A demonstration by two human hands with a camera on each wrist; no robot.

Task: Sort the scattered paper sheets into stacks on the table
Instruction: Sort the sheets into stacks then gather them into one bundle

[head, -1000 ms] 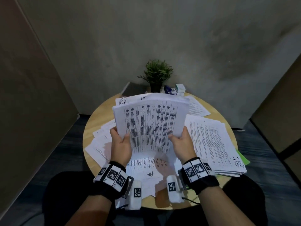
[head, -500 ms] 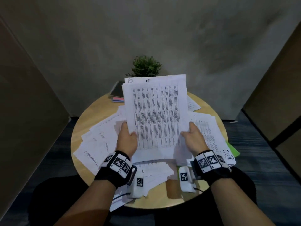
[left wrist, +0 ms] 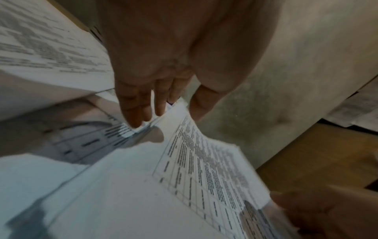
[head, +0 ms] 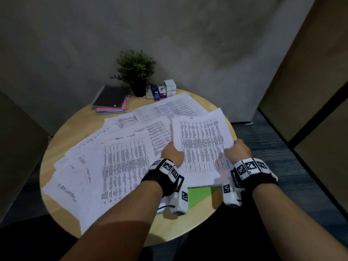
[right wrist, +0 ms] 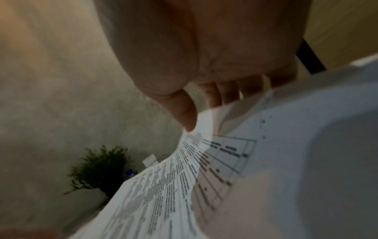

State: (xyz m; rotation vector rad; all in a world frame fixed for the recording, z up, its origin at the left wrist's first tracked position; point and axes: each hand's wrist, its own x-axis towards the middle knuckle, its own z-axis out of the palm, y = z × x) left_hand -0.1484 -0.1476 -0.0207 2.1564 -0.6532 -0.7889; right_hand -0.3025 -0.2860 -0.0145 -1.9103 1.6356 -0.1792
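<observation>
Two hands on one bundle. From the head view, the left hand (head: 172,153) and right hand (head: 238,150) each pinch a side edge of the held sheets (head: 202,142), thumbs on top, grip clamped on paper at both sides. Half a second back that bundle stood upright in front of the plant; now it's tipped down and swung to the right side of the bench (head: 62,136), low over the sheets already lying under the grip. That reads to me as a stack about to be laid down on the right-hand pile. Left of the grip, the scattered sheets (head: 98,162) fan out unsorted, one headed with handwriting. A green sheet (head: 199,194) peeks out just below the wrists. Beyond the grip sit the potted plant (head: 136,72), the notebooks (head: 111,99) and some small boxes (head: 162,89).

Left wrist view: fingers (left wrist: 139,103) run under the paper edge, thumb above, printed table curving away from the grip. Blurred, so there's motion here.

Right wrist view: thumb (right wrist: 182,110) presses the top sheet, fingers tucked beneath, page bowing away toward the plant.

Plenty left: the fan to the left of the grip has yet to be sorted.
</observation>
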